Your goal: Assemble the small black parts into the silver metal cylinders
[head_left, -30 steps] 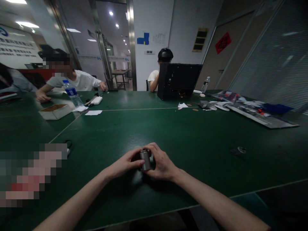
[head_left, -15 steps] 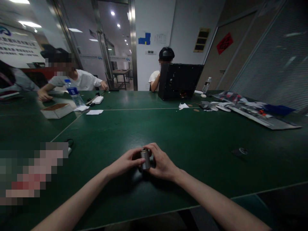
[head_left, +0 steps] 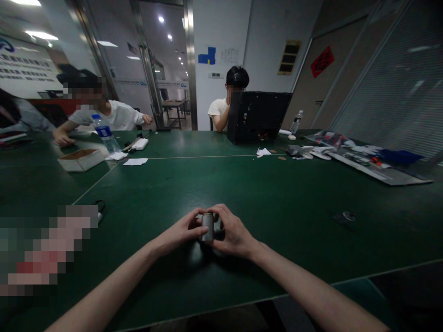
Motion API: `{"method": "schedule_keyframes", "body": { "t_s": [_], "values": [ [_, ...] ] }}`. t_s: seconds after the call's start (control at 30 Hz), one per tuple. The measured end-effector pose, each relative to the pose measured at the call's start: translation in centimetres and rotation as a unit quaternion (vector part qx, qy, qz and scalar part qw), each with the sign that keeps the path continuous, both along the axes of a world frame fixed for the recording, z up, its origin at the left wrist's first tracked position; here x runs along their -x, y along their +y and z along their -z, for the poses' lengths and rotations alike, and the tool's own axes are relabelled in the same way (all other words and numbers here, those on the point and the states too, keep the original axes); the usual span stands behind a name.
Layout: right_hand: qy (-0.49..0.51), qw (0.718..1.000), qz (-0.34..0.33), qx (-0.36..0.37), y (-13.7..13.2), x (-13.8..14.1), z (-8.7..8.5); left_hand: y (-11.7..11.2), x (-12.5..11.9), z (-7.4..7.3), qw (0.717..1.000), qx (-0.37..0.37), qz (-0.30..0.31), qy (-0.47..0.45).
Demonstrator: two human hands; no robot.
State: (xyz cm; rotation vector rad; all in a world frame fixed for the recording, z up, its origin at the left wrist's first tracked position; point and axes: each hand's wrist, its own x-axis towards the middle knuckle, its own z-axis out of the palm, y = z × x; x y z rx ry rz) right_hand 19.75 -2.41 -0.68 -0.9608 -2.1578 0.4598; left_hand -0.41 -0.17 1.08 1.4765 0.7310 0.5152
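A small upright metal cylinder (head_left: 207, 227) is held between both hands just above the dark green table (head_left: 214, 184). My left hand (head_left: 178, 234) pinches it from the left with thumb and fingertips. From the right, my right hand (head_left: 232, 232) wraps round it, fingers curled over its top. The lower end of the cylinder is hidden behind my fingers.
A small dark round part (head_left: 347, 216) lies on the table to the right. A black computer case (head_left: 258, 116) stands at the far side, with loose parts and a long board (head_left: 374, 168) at far right. A cardboard box (head_left: 81, 159) and water bottle (head_left: 104, 133) sit far left. Two people sit across the table.
The cylinder has been turned slightly more upright between my fingers. Both hands stay in the same spot. The person behind the computer case has leaned a little to the left.
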Motion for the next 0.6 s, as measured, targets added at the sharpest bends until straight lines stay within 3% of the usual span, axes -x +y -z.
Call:
{"method": "schedule_keyframes", "body": {
  "t_s": [0.2, 0.6],
  "values": [
    [-0.006, 1.0, 0.015, 0.014, -0.15, 0.11, 0.24, 0.11, -0.31, -0.44, 0.998, -0.037, 0.003, 0.052],
    [-0.009, 0.999, -0.026, 0.033, 0.04, 0.03, 0.28, 0.54, -0.07, -0.13, 0.999, -0.041, -0.001, 0.011]
  ]
}}
